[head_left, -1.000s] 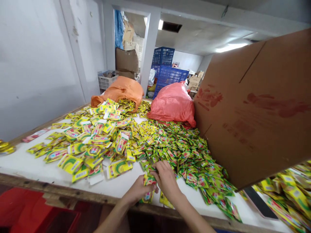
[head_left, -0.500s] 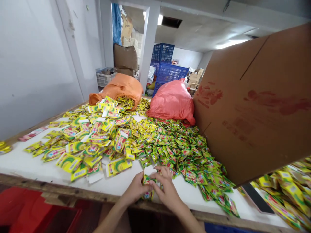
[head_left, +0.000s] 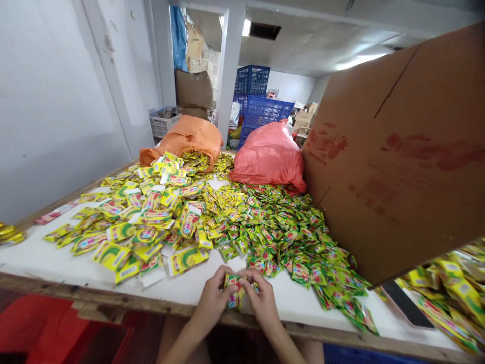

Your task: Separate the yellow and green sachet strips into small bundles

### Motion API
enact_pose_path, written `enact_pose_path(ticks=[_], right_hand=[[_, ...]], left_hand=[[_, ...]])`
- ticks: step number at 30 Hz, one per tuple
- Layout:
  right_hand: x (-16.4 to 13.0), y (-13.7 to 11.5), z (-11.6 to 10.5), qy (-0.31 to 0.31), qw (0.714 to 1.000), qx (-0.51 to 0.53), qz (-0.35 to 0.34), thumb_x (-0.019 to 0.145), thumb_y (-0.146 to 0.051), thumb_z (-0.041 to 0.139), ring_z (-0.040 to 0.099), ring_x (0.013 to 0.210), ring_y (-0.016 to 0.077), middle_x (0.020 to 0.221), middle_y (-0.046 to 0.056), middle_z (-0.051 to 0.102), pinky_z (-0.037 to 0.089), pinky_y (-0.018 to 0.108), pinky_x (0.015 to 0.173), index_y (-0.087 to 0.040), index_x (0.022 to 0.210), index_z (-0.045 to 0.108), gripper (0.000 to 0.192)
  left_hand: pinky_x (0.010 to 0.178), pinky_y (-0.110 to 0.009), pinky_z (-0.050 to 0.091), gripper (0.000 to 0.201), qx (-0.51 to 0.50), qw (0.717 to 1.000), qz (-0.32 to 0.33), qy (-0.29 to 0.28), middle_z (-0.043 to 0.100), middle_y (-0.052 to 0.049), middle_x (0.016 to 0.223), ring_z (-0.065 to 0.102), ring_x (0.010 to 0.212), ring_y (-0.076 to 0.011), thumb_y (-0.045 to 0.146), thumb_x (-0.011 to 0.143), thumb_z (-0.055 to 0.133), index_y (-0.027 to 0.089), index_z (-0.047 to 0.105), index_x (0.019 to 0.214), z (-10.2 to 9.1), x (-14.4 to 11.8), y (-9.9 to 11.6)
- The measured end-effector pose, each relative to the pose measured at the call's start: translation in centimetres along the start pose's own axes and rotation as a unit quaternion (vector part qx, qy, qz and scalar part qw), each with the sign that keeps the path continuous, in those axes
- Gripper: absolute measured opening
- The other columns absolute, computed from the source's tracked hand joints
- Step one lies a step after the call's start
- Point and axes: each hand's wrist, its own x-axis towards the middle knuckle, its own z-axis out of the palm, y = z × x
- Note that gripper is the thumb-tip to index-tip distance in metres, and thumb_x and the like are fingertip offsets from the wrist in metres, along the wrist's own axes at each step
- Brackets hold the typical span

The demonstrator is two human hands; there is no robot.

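Close to the table's front edge, both my hands grip a small printed carton (head_left: pixel 235 293) in yellow, green and red. My left hand (head_left: pixel 215 297) clasps its left side, thumb across the front. On the right side, my right hand (head_left: pixel 261 296) pinches it with thumb and curled fingers. Its top end is partly covered by my fingers. A heap of similar yellow cartons (head_left: pixel 151 217) lies to the left on the white tabletop (head_left: pixel 182 293). Green sachets (head_left: pixel 299 237) spread in a pile ahead and to the right, with yellow sachets (head_left: pixel 223 202) beyond.
An orange sack (head_left: pixel 193 134) spills sachets at the back. Beside it slumps a red sack (head_left: pixel 269 156). A big cardboard box (head_left: pixel 397 162) leans over the right side, near a phone (head_left: pixel 409 303) and more yellow packs (head_left: pixel 454 288). Blue crates (head_left: pixel 267 114) stand behind the table.
The white flap that stood up at the carton's top no longer shows clearly. My right fingers have come down from the top to the carton's right side. The view has shifted slightly.
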Motion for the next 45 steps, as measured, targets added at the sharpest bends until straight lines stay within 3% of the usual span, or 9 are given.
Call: enact_pose_path(ticks=[3, 8, 13, 25, 36, 38, 40, 43, 45], right_hand=[[0.4, -0.6, -0.4, -0.014, 0.999, -0.015, -0.034, 0.083, -0.029, 0.050, 0.058, 0.086, 0.0191, 0.084, 0.004, 0.064, 0.044, 0.029, 0.078, -0.020, 0.081, 0.066, 0.018], [0.5, -0.7, -0.5, 0.030, 0.999, -0.004, -0.025, 0.083, -0.030, 0.050, 0.059, 0.080, 0.0177, 0.085, 0.004, 0.064, 0.047, 0.029, 0.074, -0.020, 0.105, 0.059, 0.026], [-0.2, -1.3, -0.6, -0.023, 0.997, -0.021, -0.070, 0.081, -0.029, 0.053, 0.058, 0.091, 0.0204, 0.093, 0.005, 0.065, 0.044, 0.034, 0.085, -0.023, 0.089, 0.066, 0.016], [0.6, -2.1, -0.7, -0.002, 0.998, -0.061, -0.028, 0.081, -0.036, 0.052, 0.056, 0.063, 0.0153, 0.068, 0.001, 0.063, 0.046, 0.024, 0.061, -0.018, 0.084, 0.064, 0.022], [-0.9, -0.7, 0.7, 0.013, 0.999, -0.005, -0.040, 0.082, -0.033, 0.049, 0.061, 0.084, 0.0201, 0.086, 0.005, 0.066, 0.049, 0.031, 0.076, -0.020, 0.087, 0.063, 0.019], [-1.4, -1.7, -1.6, 0.019, 0.998, -0.040, -0.043, 0.084, -0.034, 0.046, 0.060, 0.086, 0.0206, 0.088, 0.005, 0.066, 0.048, 0.031, 0.076, -0.022, 0.087, 0.063, 0.022], [-2.4, -2.1, -6.6, 0.042, 0.992, -0.115, -0.021, 0.083, -0.038, 0.044, 0.060, 0.088, 0.0217, 0.092, 0.005, 0.066, 0.048, 0.033, 0.077, -0.025, 0.089, 0.063, 0.024], [-4.4, -0.7, -16.5, 0.025, 0.959, -0.279, 0.049, 0.069, -0.048, 0.057, 0.061, 0.083, 0.0266, 0.091, 0.007, 0.067, 0.049, 0.037, 0.072, -0.028, 0.085, 0.066, 0.027], [-5.5, 0.3, -21.2, 0.015, 0.932, -0.354, 0.078, 0.058, -0.050, 0.065, 0.063, 0.075, 0.0289, 0.081, 0.008, 0.069, 0.050, 0.039, 0.068, -0.029, 0.073, 0.068, 0.027]], left_hand=[[0.069, -0.026, 0.043, 0.016, 0.046, 0.999, 0.022, -0.003, 0.059, -0.003, 0.076, 0.056, 0.076, -0.0179, 0.031, 0.079, 0.052, 0.016, 0.057, 0.076, -0.3, 0.4, 0.2], [0.080, -0.030, 0.045, 0.023, -0.029, 0.999, 0.037, 0.028, 0.063, -0.006, 0.094, 0.059, 0.086, -0.0183, 0.026, 0.078, 0.053, 0.019, 0.054, 0.101, -0.3, 0.7, 0.5], [0.086, -0.031, 0.043, 0.015, 0.029, 0.998, 0.061, 0.008, 0.066, -0.008, 0.095, 0.057, 0.095, -0.0213, 0.029, 0.077, 0.055, 0.017, 0.064, 0.079, -0.6, 0.2, 1.2], [0.065, -0.025, 0.044, 0.018, 0.084, 0.995, 0.030, 0.038, 0.066, -0.003, 0.071, 0.058, 0.068, -0.0172, 0.030, 0.076, 0.055, 0.017, 0.066, 0.077, -0.3, 1.4, 1.8], [0.080, -0.031, 0.045, 0.023, 0.055, 0.997, 0.051, -0.010, 0.068, -0.008, 0.092, 0.060, 0.088, -0.0210, 0.032, 0.078, 0.055, 0.018, 0.069, 0.089, -1.1, -0.1, -0.2], [0.085, -0.032, 0.044, 0.028, 0.120, 0.990, 0.073, 0.016, 0.065, -0.008, 0.102, 0.058, 0.094, -0.0212, 0.031, 0.078, 0.054, 0.021, 0.063, 0.102, -2.2, -0.2, 0.1], [0.089, -0.035, 0.040, 0.038, 0.227, 0.967, 0.092, 0.074, 0.060, -0.008, 0.112, 0.053, 0.102, -0.0222, 0.030, 0.079, 0.053, 0.022, 0.053, 0.116, -4.3, 0.0, 0.4], [0.094, -0.046, 0.030, 0.042, 0.442, 0.883, 0.075, 0.140, 0.056, -0.012, 0.117, 0.045, 0.112, -0.0285, 0.026, 0.079, 0.050, 0.020, 0.046, 0.121, -8.0, 0.5, 0.5], [0.094, -0.051, 0.025, 0.049, 0.552, 0.823, 0.033, 0.126, 0.057, -0.015, 0.115, 0.043, 0.112, -0.0323, 0.021, 0.075, 0.053, 0.015, 0.043, 0.123, -9.9, 0.9, 0.2]])
